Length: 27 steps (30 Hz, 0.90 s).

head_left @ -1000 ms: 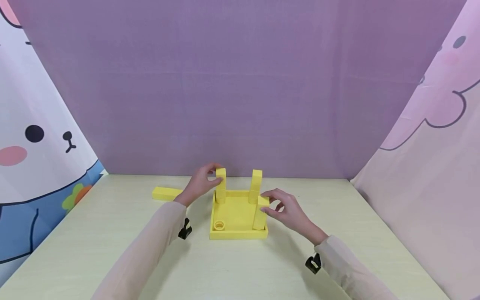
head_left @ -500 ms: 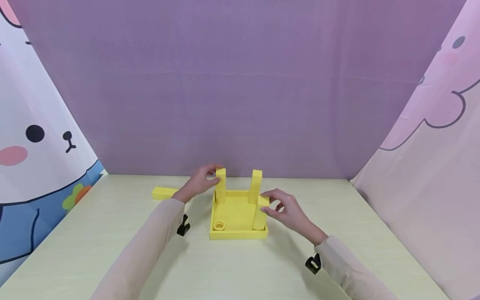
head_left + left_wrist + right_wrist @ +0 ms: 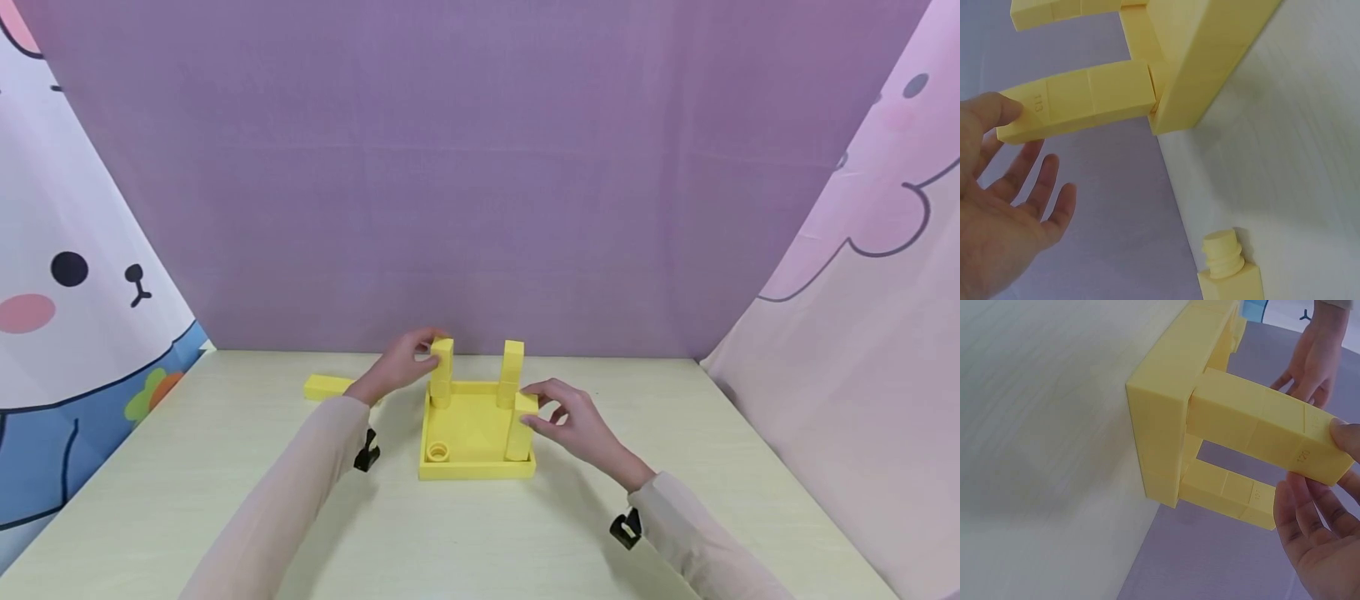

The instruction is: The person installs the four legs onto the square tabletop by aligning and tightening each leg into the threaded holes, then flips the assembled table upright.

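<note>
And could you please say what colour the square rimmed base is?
The square rimmed base is yellow, clearest in the head view.

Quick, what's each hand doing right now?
Left hand: holding the far-left yellow post near its top.
Right hand: holding the near-right yellow post near its top.

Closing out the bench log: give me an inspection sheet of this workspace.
Surface: pale wood-grain table.
Job's things: square yellow plastic-looking tray bearing, upright, a yellow square-section plastic-looking back-left post, matching back-right post and front-right post; round yellow socket at front-left; yellow threaded-end post lying left of the tray.
Clutter: nothing seen.
Hands: left hand pinches the back-left post; right hand pinches the front-right post.
Cables: nothing seen.
Surroundings: purple cloth behind, cartoon-printed cloths either side.
</note>
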Each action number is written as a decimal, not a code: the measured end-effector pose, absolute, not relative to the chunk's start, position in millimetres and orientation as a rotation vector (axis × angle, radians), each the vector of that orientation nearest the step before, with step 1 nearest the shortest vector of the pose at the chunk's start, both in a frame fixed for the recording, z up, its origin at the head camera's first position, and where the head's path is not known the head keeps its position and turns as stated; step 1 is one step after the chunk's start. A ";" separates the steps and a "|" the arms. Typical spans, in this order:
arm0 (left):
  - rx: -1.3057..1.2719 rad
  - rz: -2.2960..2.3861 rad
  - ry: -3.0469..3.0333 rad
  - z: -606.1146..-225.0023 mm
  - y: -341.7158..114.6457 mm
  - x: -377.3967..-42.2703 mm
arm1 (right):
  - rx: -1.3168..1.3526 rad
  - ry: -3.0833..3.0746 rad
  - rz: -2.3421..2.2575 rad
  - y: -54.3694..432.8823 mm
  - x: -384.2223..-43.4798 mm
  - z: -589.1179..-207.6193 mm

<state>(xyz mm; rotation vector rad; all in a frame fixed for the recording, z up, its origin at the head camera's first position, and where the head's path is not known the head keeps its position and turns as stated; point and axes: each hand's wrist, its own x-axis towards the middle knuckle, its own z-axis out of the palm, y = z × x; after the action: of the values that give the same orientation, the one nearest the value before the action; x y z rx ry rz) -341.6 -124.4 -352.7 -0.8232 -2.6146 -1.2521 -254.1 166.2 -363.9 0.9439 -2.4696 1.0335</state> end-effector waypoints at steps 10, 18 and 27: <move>-0.557 -1.274 -2.543 -360.9 -114.9 -336.8 | 0.943 -2.466 1.026 165.5 -254.4 -362.8; -0.413 -1.193 -2.551 -365.2 -106.0 -332.8 | 0.942 -2.465 1.033 165.2 -254.7 -363.9; -0.506 -1.184 -2.556 -361.9 -107.3 -333.7 | 0.946 -2.464 1.032 165.1 -255.1 -363.9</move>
<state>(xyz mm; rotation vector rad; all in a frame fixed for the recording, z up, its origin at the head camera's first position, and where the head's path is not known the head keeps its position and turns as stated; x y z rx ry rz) -333.7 -107.3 -361.9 -0.5056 -2.5564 -1.1836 -255.1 165.1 -363.9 0.9462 -2.4640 1.0322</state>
